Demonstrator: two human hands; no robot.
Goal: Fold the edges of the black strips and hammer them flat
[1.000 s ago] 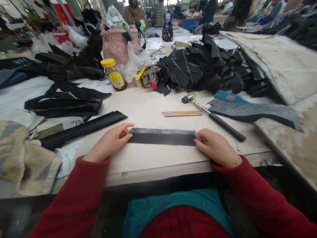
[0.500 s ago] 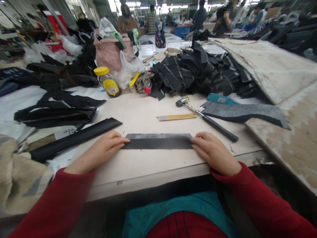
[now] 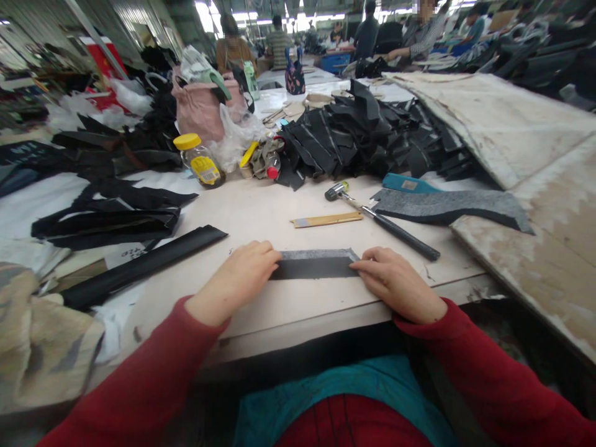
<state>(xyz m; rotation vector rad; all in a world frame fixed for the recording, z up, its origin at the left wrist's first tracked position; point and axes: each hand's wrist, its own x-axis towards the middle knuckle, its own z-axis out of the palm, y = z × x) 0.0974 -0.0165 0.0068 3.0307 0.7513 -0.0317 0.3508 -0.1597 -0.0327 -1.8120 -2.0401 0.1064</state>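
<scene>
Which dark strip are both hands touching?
The middle strip, between the left hand and right hand. Others, like the long strip at left and the curved strip by the hammer, lie untouched.

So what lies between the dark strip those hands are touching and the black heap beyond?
Head view: a flat yellowish stick and, farther back, a hammer head, both on the pale tabletop.
</scene>
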